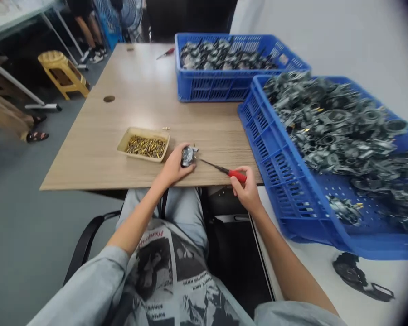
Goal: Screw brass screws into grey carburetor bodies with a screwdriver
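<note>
Over the desk (pixel 139 99), left hand (pixel 174 166) clasping metal part (pixel 188 155) — partly covered, right hand (pixel 247 191) holding red screwdriver (pixel 223 170), tip (pixel 202 160) indistinct

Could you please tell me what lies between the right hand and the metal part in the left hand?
The head view shows the red-handled screwdriver there, pointing from the right hand towards the metal part; whether they touch is unclear.

We count one cream tray (pixel 123 143), its brass pieces (pixel 146 146) too many to tally. Right of the tray: one hand-held metal part (pixel 188 155), one red-handled screwdriver (pixel 237 175), two blue crates (pixel 187 86) (pixel 281 140). Beyond the tray: one further screwdriver (pixel 169 52); leftward, one yellow stool (pixel 63 74).
</note>
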Demonstrator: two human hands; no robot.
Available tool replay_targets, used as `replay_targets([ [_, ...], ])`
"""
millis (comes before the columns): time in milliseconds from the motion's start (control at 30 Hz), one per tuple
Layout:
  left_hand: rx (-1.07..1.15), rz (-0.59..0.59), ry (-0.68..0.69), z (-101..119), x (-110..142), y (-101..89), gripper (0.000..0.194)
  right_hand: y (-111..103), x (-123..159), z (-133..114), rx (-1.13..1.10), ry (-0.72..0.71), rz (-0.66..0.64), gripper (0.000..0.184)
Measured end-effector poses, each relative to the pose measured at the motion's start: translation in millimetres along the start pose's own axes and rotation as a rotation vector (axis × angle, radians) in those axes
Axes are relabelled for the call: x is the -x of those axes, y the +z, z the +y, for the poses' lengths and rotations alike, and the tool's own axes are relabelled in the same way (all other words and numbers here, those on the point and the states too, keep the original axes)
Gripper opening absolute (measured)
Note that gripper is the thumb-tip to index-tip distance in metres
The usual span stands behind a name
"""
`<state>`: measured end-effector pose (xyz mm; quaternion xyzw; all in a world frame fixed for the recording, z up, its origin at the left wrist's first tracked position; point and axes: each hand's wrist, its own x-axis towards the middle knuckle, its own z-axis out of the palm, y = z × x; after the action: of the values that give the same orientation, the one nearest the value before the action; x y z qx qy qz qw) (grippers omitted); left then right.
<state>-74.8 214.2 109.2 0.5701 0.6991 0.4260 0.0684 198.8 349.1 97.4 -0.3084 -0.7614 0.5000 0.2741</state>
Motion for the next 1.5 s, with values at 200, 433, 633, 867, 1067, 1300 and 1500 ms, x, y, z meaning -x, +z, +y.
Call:
replay_targets([
  [200,0.035,-0.005,0.019,-3,-2,1.2,0.079,-2,1,0,-0.088,0.021,-0.050,0.033],
  [433,0.061,-0.012,0.014,3,-2,-1.9,0.076,-2,-1,-1,-0.150,0.062,-0.065,0.036],
  [633,0.066,0.000,0.018,2,-3,-0.9,0.075,-6,-3,-5,-0.154,0.097,-0.096,0.043],
  [867,0.065,-0.004,0.032,0,-2,1.0,0.076,-1,-4,-13,-0.216,0.117,-0.064,0.041],
  [1067,0.064,0.005,0.035,-2,-1,3.3,0.076,-5,-2,-16,-0.233,0.118,-0.110,0.039],
  [1300,0.072,0.008,0.040,-3,0,3.8,0.077,-2,-4,-15,-0.213,0.112,-0.075,0.041],
  [1500,0.076,0.002,0.035,-3,0,3.5,0.076,-2,-3,-16,-0.224,0.108,-0.078,0.037],
])
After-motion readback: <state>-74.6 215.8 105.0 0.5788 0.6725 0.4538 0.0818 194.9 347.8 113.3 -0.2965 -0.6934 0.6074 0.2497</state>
